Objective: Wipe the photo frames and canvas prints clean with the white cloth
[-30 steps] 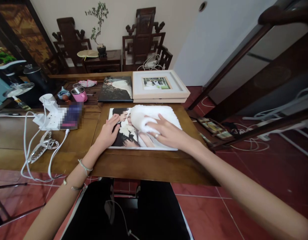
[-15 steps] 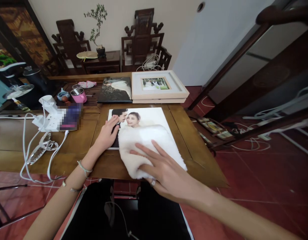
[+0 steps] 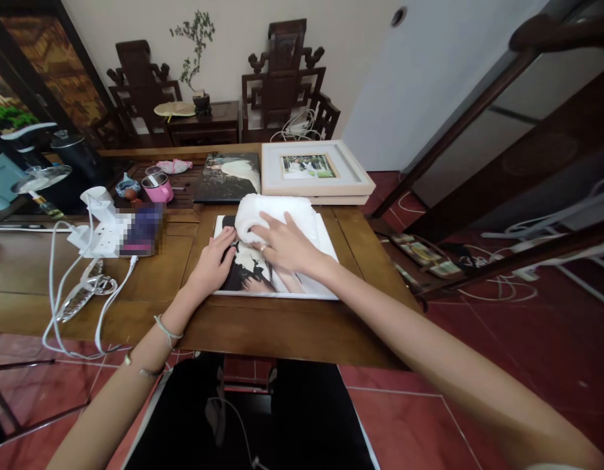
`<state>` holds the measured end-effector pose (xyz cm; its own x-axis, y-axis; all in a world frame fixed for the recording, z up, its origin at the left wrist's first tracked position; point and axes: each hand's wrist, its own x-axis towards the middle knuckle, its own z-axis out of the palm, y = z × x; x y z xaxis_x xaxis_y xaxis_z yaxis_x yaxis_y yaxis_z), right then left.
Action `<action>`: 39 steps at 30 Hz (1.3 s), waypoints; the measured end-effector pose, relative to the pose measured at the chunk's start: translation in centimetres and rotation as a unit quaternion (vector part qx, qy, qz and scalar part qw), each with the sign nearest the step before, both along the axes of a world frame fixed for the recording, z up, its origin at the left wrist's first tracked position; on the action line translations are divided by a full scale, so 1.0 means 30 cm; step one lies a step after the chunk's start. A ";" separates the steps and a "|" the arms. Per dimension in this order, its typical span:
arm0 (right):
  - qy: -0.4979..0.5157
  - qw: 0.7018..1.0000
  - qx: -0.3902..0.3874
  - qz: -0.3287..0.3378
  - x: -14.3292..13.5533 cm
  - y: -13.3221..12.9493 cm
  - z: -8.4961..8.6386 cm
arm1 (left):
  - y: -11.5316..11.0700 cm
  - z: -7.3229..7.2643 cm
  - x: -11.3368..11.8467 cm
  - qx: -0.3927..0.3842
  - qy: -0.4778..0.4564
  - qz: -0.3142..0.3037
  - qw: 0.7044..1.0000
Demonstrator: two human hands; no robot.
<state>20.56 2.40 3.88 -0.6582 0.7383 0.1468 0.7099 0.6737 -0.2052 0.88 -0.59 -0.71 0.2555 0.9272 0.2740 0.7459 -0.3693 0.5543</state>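
A photo panel with a picture of two people lies flat on the wooden table near its front edge. Flat on the panel's left part rests my left hand, its fingers stretched out and holding nothing. My right hand grips a white fluffy cloth and presses it on the panel's far part, with the thumb side tucked into a fold. The cloth hides the upper picture, faces included; the lower picture shows between my hands.
Behind the panel lie a dark photo panel and stacked framed pictures. To the left are a power strip with white cables, a silver hair claw, a pink cup and a kettle. Carved chairs stand beyond the table.
My right hand has moved the cloth away from me, from the panel's near part to its far part. The lower picture is now uncovered. My left hand stays in place.
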 end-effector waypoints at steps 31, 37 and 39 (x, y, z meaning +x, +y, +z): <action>0.082 0.960 -0.112 0.242 0.084 -0.309 0.036 | -0.012 0.024 -0.007 -0.001 -0.139 0.044 0.989; 0.077 0.981 -0.126 0.128 0.259 -0.355 0.051 | -0.013 0.017 0.001 0.009 -0.067 0.008 0.998; 0.075 0.989 -0.114 0.051 0.308 -0.318 0.021 | -0.011 0.015 0.000 0.009 -0.053 0.000 0.999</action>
<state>29.79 -7.14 4.52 -0.7146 0.6943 0.0855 0.5907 0.6644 -0.4579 0.88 -0.94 -0.25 0.2241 0.9220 0.3157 0.6840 -0.3795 0.6230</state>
